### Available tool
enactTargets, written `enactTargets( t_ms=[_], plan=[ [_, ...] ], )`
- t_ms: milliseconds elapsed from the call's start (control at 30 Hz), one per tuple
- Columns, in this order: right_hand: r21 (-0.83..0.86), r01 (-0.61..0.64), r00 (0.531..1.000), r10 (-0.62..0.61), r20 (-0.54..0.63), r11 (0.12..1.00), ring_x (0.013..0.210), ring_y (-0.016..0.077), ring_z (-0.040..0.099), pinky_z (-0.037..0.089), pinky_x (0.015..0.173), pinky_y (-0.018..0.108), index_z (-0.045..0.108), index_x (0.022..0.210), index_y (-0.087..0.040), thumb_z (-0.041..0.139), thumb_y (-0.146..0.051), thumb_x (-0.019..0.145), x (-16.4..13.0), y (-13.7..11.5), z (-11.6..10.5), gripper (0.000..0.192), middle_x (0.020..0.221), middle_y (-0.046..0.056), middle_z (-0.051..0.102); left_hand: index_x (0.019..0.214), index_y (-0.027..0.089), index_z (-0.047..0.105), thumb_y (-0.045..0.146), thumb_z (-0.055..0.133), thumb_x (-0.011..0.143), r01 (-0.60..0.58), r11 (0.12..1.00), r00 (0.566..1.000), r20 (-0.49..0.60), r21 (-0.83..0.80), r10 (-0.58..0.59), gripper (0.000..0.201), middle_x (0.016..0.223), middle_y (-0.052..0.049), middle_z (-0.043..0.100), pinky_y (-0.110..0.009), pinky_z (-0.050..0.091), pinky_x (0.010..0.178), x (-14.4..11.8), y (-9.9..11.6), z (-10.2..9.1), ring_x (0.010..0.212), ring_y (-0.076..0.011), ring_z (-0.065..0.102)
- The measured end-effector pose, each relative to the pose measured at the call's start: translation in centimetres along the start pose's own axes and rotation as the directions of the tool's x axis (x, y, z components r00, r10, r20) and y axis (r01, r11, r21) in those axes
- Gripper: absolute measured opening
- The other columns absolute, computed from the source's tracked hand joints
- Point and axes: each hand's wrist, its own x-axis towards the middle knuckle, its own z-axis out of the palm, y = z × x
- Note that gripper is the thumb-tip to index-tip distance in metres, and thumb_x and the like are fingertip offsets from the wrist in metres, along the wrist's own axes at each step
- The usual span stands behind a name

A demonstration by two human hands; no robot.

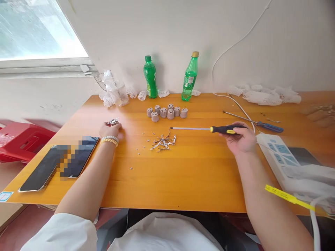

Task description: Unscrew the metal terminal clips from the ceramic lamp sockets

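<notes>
My right hand [243, 140] is wrapped round the black and yellow handle of a screwdriver [216, 129], held nearly level with its shaft pointing left. A small bent metal strip [169, 131] is at its tip; whether it clings to it I cannot tell. Just below lies a loose pile of metal contact strips [163, 143], with several tiny nuts [139, 153] scattered to its left. On the left, the fingers of my left hand [109, 130] close on a shiny metal piece [113, 122], partly hidden. Several round grey-brown socket bodies [163, 112] stand grouped beyond the pile.
Two green bottles [150, 78] stand at the back by foam netting [272, 96]. Two phones [39, 170] lie at the left. To the right are a blue-handled screwdriver [270, 126], a white power strip [269, 148] and a yellow-tagged cable [281, 194]. A red stool [22, 141] is beside the table.
</notes>
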Motion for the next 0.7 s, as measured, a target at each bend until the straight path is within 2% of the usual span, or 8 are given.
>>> enactTargets(
  t_ms=[100, 133, 167, 233, 300, 367, 467, 700],
  plan=[
    [0.029, 0.000, 0.999, -0.001, 0.039, 1.000, 0.058, 0.0195, 0.066, 0.063, 0.051, 0.042, 0.064, 0.068, -0.019, 0.067, -0.018, 0.057, -0.4, 0.3, 0.4, 0.011, 0.062, 0.001, 0.066, 0.079, 0.020, 0.043, 0.022, 0.068, 0.062, 0.145, 0.989, 0.981, -0.128, 0.001, -0.143, 0.030, 0.069, 0.002, 0.055, -0.031, 0.046, 0.062, -1.6, 1.7, 1.8, 0.063, -0.0145, 0.055],
    [0.035, -0.004, 0.999, 0.002, 0.049, 0.999, 0.058, 0.0194, 0.067, 0.063, 0.051, 0.041, 0.064, 0.068, -0.019, 0.067, -0.018, 0.059, -0.6, 0.5, 0.6, 0.010, 0.063, 0.001, 0.066, 0.082, 0.019, 0.046, 0.023, 0.070, 0.060, 0.153, 0.987, 0.984, -0.087, -0.051, -0.157, 0.033, 0.076, 0.000, 0.060, -0.031, 0.048, 0.065, -2.4, 2.8, 2.5, 0.068, -0.0148, 0.059],
    [0.038, -0.010, 0.998, 0.007, 0.057, 0.999, 0.059, 0.0193, 0.067, 0.063, 0.051, 0.040, 0.064, 0.069, -0.019, 0.066, -0.018, 0.059, -0.9, 0.6, 0.8, 0.010, 0.064, 0.001, 0.066, 0.084, 0.019, 0.047, 0.022, 0.070, 0.059, 0.112, 0.988, 0.992, -0.040, -0.108, -0.117, 0.034, 0.079, -0.001, 0.062, -0.030, 0.049, 0.067, -3.4, 4.0, 3.1, 0.070, -0.0151, 0.061],
    [0.044, -0.014, 0.997, 0.011, 0.072, 0.999, 0.060, 0.0192, 0.067, 0.063, 0.050, 0.039, 0.064, 0.069, -0.019, 0.065, -0.018, 0.059, -1.3, 0.8, 1.2, 0.010, 0.065, 0.001, 0.066, 0.091, 0.019, 0.050, 0.021, 0.069, 0.061, -0.072, 0.979, 0.992, 0.090, -0.191, 0.091, 0.036, 0.086, -0.002, 0.065, -0.030, 0.050, 0.070, -5.2, 6.7, 4.1, 0.075, -0.0153, 0.062],
    [0.055, -0.002, 0.996, -0.003, 0.088, 0.998, 0.062, 0.0190, 0.068, 0.063, 0.049, 0.038, 0.063, 0.070, -0.019, 0.064, -0.019, 0.061, -1.6, 0.9, 1.5, 0.009, 0.066, 0.000, 0.065, 0.097, 0.019, 0.056, 0.023, 0.067, 0.065, -0.220, 0.948, 0.936, 0.223, -0.231, 0.272, 0.034, 0.085, -0.002, 0.066, -0.030, 0.051, 0.071, -6.7, 9.1, 4.9, 0.076, -0.0151, 0.062],
    [0.065, 0.013, 0.995, -0.019, 0.098, 0.998, 0.062, 0.0188, 0.068, 0.063, 0.049, 0.038, 0.061, 0.069, -0.020, 0.065, -0.021, 0.062, -1.8, 0.9, 1.7, 0.008, 0.066, -0.001, 0.065, 0.097, 0.019, 0.063, 0.026, 0.069, 0.068, -0.310, 0.903, 0.875, 0.283, -0.297, 0.393, 0.030, 0.087, -0.003, 0.068, -0.032, 0.052, 0.078, -7.5, 10.7, 5.5, 0.080, -0.0163, 0.063],
    [0.059, 0.011, 0.994, -0.018, 0.110, 0.998, 0.060, 0.0184, 0.068, 0.062, 0.048, 0.037, 0.060, 0.067, -0.020, 0.066, -0.023, 0.062, -2.0, 0.8, 1.8, 0.008, 0.066, -0.001, 0.065, 0.089, 0.019, 0.069, 0.031, 0.074, 0.068, -0.363, 0.857, 0.841, 0.267, -0.366, 0.470, 0.025, 0.088, -0.005, 0.069, -0.034, 0.052, 0.082, -8.1, 11.3, 6.1, 0.083, -0.0185, 0.064],
    [0.020, -0.007, 0.988, 0.004, 0.153, 1.000, 0.061, 0.0173, 0.068, 0.061, 0.048, 0.036, 0.062, 0.068, -0.022, 0.064, -0.020, 0.059, -2.4, 0.7, 2.1, 0.009, 0.065, -0.003, 0.067, 0.093, 0.018, 0.070, 0.032, 0.072, 0.071, -0.385, 0.840, 0.841, 0.230, -0.382, 0.490, 0.027, 0.092, -0.007, 0.066, -0.030, 0.053, 0.068, -8.4, 10.9, 6.6, 0.072, -0.0146, 0.062]
  ],
)
